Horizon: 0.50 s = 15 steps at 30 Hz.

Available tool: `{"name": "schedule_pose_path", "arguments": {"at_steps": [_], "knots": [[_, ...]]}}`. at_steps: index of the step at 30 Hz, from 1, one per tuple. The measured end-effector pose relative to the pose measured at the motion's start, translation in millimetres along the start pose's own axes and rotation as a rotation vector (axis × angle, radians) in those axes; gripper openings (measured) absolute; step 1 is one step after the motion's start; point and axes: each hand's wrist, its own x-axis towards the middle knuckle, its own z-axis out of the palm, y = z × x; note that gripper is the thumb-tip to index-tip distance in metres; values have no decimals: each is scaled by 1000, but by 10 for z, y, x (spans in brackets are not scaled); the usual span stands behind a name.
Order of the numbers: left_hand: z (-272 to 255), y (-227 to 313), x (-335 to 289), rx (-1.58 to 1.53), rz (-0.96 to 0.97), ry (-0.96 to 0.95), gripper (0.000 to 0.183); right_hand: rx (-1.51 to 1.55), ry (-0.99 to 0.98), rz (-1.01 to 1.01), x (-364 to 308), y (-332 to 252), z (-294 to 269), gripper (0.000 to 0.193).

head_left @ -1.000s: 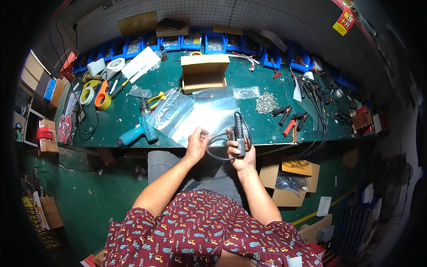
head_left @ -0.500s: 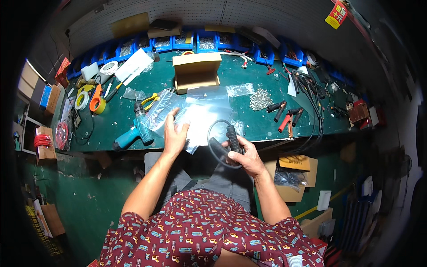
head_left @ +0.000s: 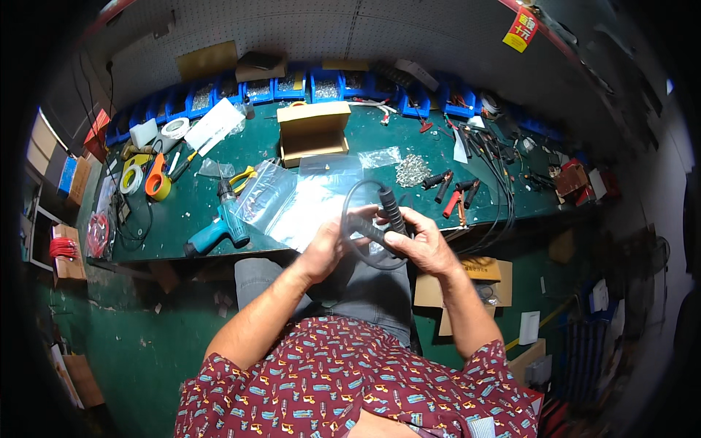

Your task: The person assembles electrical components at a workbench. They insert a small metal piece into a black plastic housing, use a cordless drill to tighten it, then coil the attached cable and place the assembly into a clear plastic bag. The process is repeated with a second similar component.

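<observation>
A looped black cable (head_left: pixel 355 188) with thick ribbed ends is in front of me, just over the near edge of the bench. My right hand (head_left: pixel 427 248) is closed around one ribbed end (head_left: pixel 393 212), thumb across it. My left hand (head_left: pixel 326 247) has its fingers closed at the loop's left side, by the other ribbed end; part of the grip is hidden behind the cable. Beyond the hands, clear plastic bags (head_left: pixel 321 193) lie flat on the green bench (head_left: pixel 252 146). An open cardboard box (head_left: pixel 314 150) stands behind the bags.
Left on the bench are a teal cordless drill (head_left: pixel 219 232), yellow-handled pliers (head_left: pixel 244 175) and an orange tape dispenser (head_left: pixel 155 175). Right are a pile of small metal parts (head_left: pixel 413 171), red and black clamps (head_left: pixel 453 203) and black cables (head_left: pixel 500 157). Blue bins (head_left: pixel 325 86) line the back.
My left hand has moved from over the plastic bags, right and toward me, onto the cable. My right hand still holds the cable. The view has shifted slightly.
</observation>
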Motion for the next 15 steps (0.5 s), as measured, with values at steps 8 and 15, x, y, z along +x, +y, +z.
{"name": "schedule_pose_path", "arguments": {"at_steps": [8, 15], "knots": [[291, 853, -65, 984, -65, -277, 46, -747, -342, -154, -88, -698, -134, 38], [161, 1045, -419, 1078, 157, -58, 23, -630, -5, -161, -649, -653, -233, 60]]}}
